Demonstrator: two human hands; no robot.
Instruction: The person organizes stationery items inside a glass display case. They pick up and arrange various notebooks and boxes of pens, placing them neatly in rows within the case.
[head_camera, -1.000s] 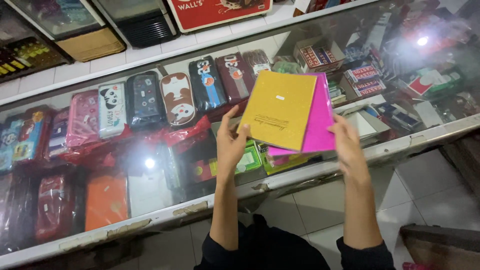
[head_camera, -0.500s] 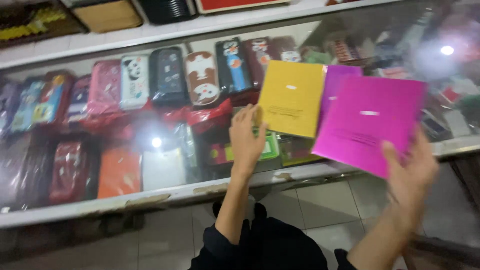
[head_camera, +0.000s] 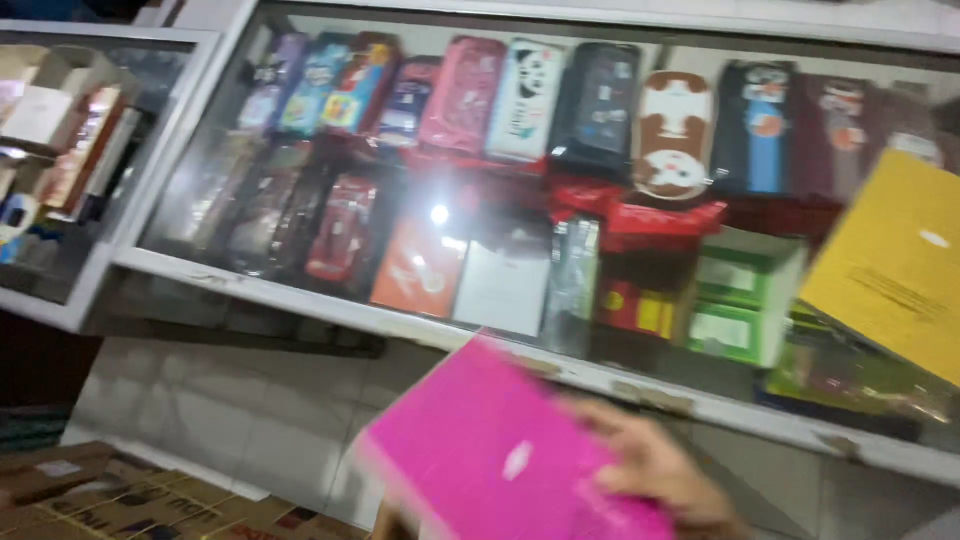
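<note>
My right hand (head_camera: 650, 470) grips a bright pink glittery book (head_camera: 500, 460) low in the view, below the front edge of the glass display counter (head_camera: 330, 310). The hand and book are blurred by motion. A yellow glittery book (head_camera: 900, 270) is tilted over the counter glass at the far right. Its lower edge runs out of the frame, so I cannot tell what holds it. My left hand is out of sight.
Under the counter glass lie several pencil cases (head_camera: 530, 100), red packets and green boxes (head_camera: 740, 300). A second glass case (head_camera: 50, 130) with boxed goods stands at the left. Flattened cardboard boxes (head_camera: 90, 500) lie on the tiled floor (head_camera: 240, 410) at the bottom left.
The view has swung left and down. My right hand has carried the pink book from above the counter's right side down in front of it. The yellow book now sits at the right edge.
</note>
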